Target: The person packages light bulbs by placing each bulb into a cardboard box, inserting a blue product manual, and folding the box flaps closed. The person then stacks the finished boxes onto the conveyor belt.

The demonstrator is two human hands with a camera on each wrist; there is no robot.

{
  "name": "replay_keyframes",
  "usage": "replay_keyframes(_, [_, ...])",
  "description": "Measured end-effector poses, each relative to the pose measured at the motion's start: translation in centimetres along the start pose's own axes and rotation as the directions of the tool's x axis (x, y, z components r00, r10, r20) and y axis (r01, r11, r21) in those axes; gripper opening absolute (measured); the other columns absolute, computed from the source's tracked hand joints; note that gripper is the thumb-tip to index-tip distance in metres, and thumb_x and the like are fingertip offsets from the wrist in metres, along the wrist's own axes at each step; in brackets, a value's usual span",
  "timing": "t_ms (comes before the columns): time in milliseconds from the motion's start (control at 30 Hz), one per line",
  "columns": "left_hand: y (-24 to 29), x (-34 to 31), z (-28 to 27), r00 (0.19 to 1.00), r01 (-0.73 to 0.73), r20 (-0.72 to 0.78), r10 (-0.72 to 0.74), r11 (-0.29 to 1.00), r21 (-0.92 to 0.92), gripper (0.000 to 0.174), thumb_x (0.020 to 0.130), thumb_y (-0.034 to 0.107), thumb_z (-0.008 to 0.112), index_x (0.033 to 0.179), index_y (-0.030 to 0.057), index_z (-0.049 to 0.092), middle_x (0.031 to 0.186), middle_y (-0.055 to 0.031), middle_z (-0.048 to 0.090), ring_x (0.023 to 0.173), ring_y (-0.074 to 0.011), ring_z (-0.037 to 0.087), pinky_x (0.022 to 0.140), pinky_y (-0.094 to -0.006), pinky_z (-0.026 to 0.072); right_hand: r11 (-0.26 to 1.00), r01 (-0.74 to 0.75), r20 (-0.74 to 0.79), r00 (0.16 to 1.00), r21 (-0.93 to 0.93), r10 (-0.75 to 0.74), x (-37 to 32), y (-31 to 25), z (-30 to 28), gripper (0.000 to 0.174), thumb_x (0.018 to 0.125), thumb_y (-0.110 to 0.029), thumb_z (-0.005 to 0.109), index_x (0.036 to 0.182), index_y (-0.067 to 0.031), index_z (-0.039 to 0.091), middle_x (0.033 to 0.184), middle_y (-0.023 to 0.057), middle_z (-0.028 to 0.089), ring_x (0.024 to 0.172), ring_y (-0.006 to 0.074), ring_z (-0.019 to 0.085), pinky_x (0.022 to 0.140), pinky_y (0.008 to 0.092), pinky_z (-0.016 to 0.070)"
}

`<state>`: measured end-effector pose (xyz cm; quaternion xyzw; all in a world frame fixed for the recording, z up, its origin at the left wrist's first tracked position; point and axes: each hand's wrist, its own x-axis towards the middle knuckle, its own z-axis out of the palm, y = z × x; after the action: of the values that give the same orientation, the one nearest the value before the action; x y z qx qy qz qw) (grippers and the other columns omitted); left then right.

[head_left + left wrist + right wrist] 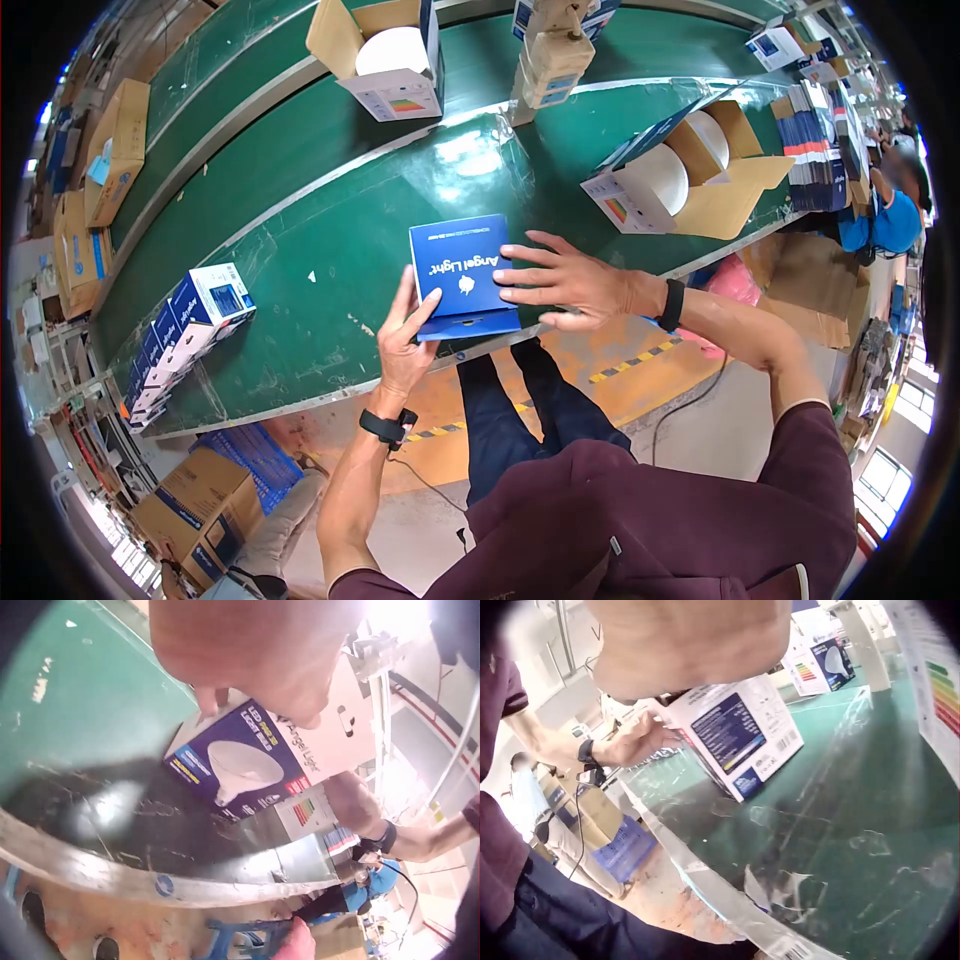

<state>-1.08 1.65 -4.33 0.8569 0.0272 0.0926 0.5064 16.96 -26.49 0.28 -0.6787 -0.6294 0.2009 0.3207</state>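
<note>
An Angel Light LED bulb box (460, 250) stands on the green workbench (300, 330) near its front edge, its blue face up in the head view. A narrow flap (470, 326) with a hang hole sticks out on the side toward the person. My left hand (405, 335) grips the box's left near corner, thumb on the blue face and fingers along the side. At the right edge of the box, my right hand (575, 282) lies with its fingers straight and spread, fingertips right at the edge. A printed bulb picture (244, 766) shows on one side.
Two opened cartons (402, 103) (625, 215) with white lamps stand at the back and right. A row of blue-and-white boxes (185, 320) stands at left, flat cartons (815, 150) at far right. A post with an outlet box (555, 70) rises behind. Another person (893, 220) is far right.
</note>
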Motion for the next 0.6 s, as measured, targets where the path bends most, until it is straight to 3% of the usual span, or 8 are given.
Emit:
replay_keyframes(100, [1.4, 0.1, 0.8, 0.991, 0.133, 0.004, -0.135, 0.979, -0.156, 0.058, 0.083, -0.003, 0.08, 0.137, 0.0135, 0.072, 0.163, -0.0255, 0.045, 0.14, -0.0356, 0.058, 0.111, -0.0417, 0.0518, 0.977, -0.024, -0.043, 0.999, -0.211, 0.016, 0.2, -0.6, 2.2, 0.065, 0.095, -0.051, 0.07, 0.148, -0.0159, 0.055, 0.168, 0.0079, 0.04, 0.159, 0.0342, 0.027, 0.124, 0.063, 0.021])
replay_keyframes(267, [0.7, -0.8, 0.9, 0.963, 0.253, -0.012, -0.27, 0.917, -0.307, 0.057, 0.093, -0.001, 0.075, 0.148, 0.0015, 0.06, 0.157, -0.0205, 0.053, 0.134, -0.026, 0.061, 0.112, -0.0364, 0.0481, 0.987, -0.028, -0.284, 0.959, -0.158, -0.018, 0.8, 0.1, 3.7, 0.049, 0.087, -0.034, 0.084, 0.13, -0.0133, 0.071, 0.153, 0.007, 0.058, 0.153, 0.0359, 0.039, 0.126, 0.0589, 0.0235])
replay_keyframes(367, [3.7, 0.3, 3.9, 0.809, 0.333, -0.212, -0.548, 0.725, -0.603, 0.061, 0.099, 0.001, 0.07, 0.155, -0.0065, 0.047, 0.15, -0.0221, 0.06, 0.129, -0.0214, 0.062, 0.111, -0.0335, 0.0481, 0.894, -0.287, -0.553, 0.708, 0.343, 0.439, 2.5, -2.1, 6.5, 0.032, 0.085, -0.018, 0.085, 0.115, -0.0096, 0.075, 0.143, 0.0069, 0.065, 0.146, 0.0341, 0.046, 0.124, 0.0529, 0.0306])
replay_keyframes(400, [3.5, 0.4, 4.7, 0.758, 0.373, -0.225, -0.613, 0.689, -0.621, 0.066, 0.102, 0.003, 0.068, 0.158, -0.0104, 0.037, 0.145, -0.023, 0.063, 0.126, -0.0199, 0.063, 0.11, -0.0324, 0.0481, 0.821, -0.329, -0.572, 0.596, 0.467, 0.564, 3.5, -3.2, 7.4, 0.032, 0.086, -0.009, 0.082, 0.116, -0.0058, 0.072, 0.142, 0.0081, 0.062, 0.141, 0.0301, 0.05, 0.119, 0.0458, 0.0399])
replay_keyframes(433, [5.1, 1.0, 5.1, 0.73, 0.329, -0.273, -0.627, 0.672, -0.664, 0.062, 0.103, 0.003, 0.067, 0.156, -0.0118, 0.04, 0.144, -0.0231, 0.063, 0.127, -0.0204, 0.062, 0.11, -0.0326, 0.0478, 0.689, -0.262, -0.531, 0.475, 0.676, 0.702, 4.7, -3.7, 8.3, 0.037, 0.089, -0.008, 0.079, 0.123, -0.0035, 0.067, 0.143, 0.0096, 0.057, 0.142, 0.0255, 0.049, 0.115, 0.0426, 0.0446])
replay_keyframes(500, [3.5, 0.6, 6.4, 0.759, 0.26, -0.339, -0.556, 0.736, -0.625, 0.061, 0.103, 0.004, 0.067, 0.155, -0.0133, 0.039, 0.147, -0.024, 0.06, 0.13, -0.0223, 0.061, 0.113, -0.0341, 0.0464, 0.677, -0.222, -0.625, 0.262, 0.702, 0.735, 7.0, -4.7, 9.1, 0.044, 0.093, -0.006, 0.076, 0.134, -0.0015, 0.06, 0.143, 0.011, 0.053, 0.142, 0.0225, 0.047, 0.113, 0.0393, 0.046])
replay_keyframes(533, [3.5, 0.7, 5.9, 0.767, 0.314, -0.243, -0.594, 0.678, -0.665, 0.059, 0.103, 0.003, 0.066, 0.154, -0.0144, 0.041, 0.151, -0.0247, 0.056, 0.136, -0.0249, 0.058, 0.116, -0.0357, 0.0445, 0.641, -0.216, -0.617, 0.172, 0.737, 0.768, 7.9, -4.9, 9.5, 0.059, 0.095, -0.01, 0.075, 0.149, -0.0035, 0.052, 0.149, 0.019, 0.056, 0.139, 0.0254, 0.051, 0.116, 0.0379, 0.0422])
replay_keyframes(600, [3.3, 1.2, 4.5, 0.803, 0.35, -0.135, -0.58, 0.643, -0.681, 0.058, 0.103, 0.002, 0.066, 0.153, -0.0147, 0.043, 0.152, -0.0233, 0.055, 0.137, -0.0248, 0.057, 0.117, -0.0356, 0.0442, 0.586, -0.218, -0.539, 0.237, 0.781, 0.808, 7.3, -3.7, 11.1, 0.063, 0.098, -0.012, 0.072, 0.155, -0.003, 0.046, 0.152, 0.0185, 0.054, 0.14, 0.0241, 0.051, 0.115, 0.0363, 0.0421])
